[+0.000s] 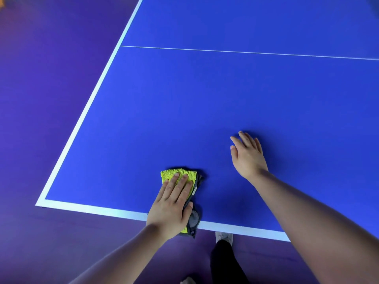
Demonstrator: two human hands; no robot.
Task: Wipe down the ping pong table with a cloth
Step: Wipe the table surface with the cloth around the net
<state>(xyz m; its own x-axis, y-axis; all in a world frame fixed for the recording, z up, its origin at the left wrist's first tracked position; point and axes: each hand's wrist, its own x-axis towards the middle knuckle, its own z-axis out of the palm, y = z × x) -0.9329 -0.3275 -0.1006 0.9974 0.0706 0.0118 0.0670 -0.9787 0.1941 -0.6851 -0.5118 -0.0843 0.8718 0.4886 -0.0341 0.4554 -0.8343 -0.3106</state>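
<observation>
Blue table [205, 109] bears one yellow cloth [174, 174] pressed by flat left hand [172, 206]; right hand [247, 156] spread, empty.

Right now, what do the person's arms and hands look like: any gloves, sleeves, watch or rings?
No gloves: the left hand and the right hand are both bare, with no rings that I can see. Neither wrist carries a watch or band. The left forearm and the right forearm are uncovered all the way to the picture's edge, so no sleeve shows.
</observation>
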